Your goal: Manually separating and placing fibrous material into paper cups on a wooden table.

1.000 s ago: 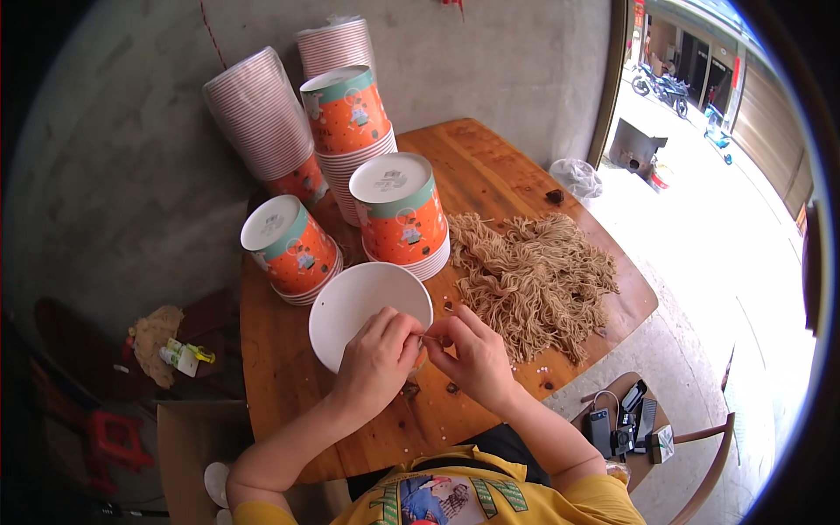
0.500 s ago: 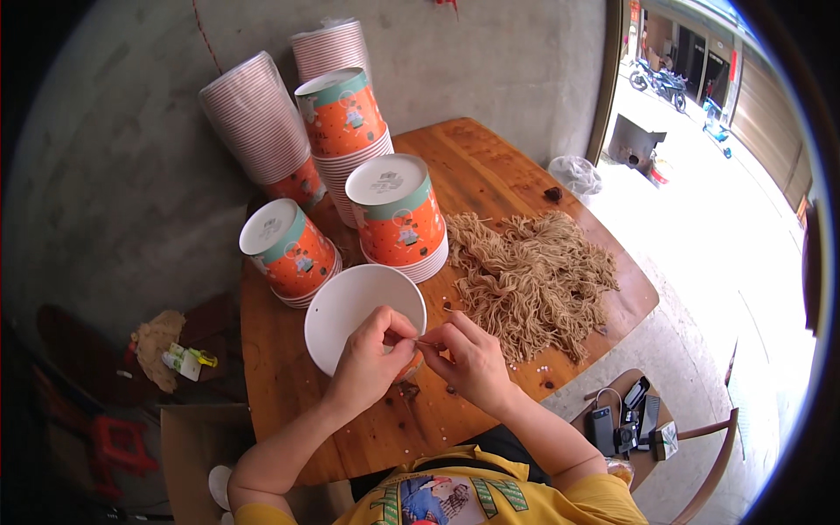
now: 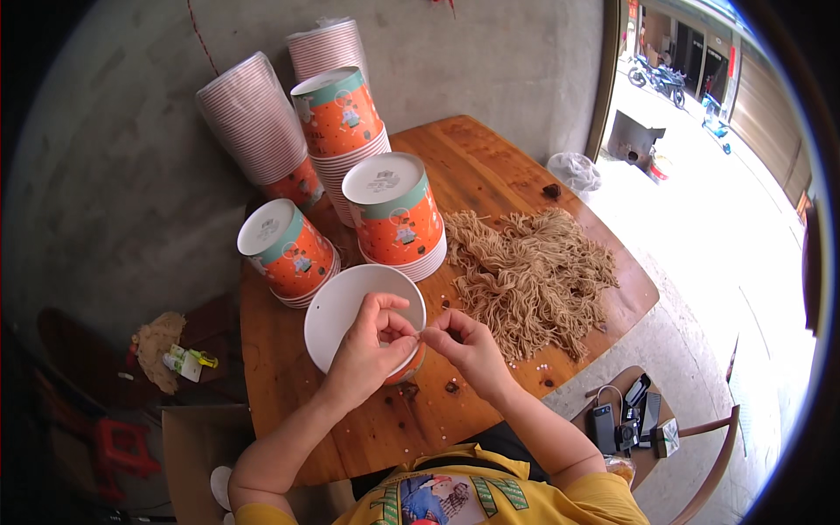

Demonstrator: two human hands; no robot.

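Note:
A white-lined paper bucket point(image 3: 346, 302) with an orange outside lies tipped on the table in front of me, its mouth toward me. A small hole shows in its wall on the left. At its near right rim, my left hand point(image 3: 374, 346) has thumb and index finger pinched together, the other fingers curled loosely above. My right hand point(image 3: 462, 346) pinches at the same spot, fingertips almost touching the left ones. What lies between the fingertips is too small to make out. To the right of my hands spreads a heap of tan cords point(image 3: 538, 280).
Upside-down stacks of orange and teal paper buckets stand behind: a short stack point(image 3: 284, 249), a middle stack point(image 3: 398, 214) and a taller stack point(image 3: 341, 122). A wrapped stack point(image 3: 254, 118) leans at the wall. White specks dot the wooden table point(image 3: 437, 140). A stool point(image 3: 639, 394) holds electronics.
My left hand's upper fingers have lifted and opened a little. The right hand's fingers have curled in closer, and the cord end that stuck up by them no longer shows.

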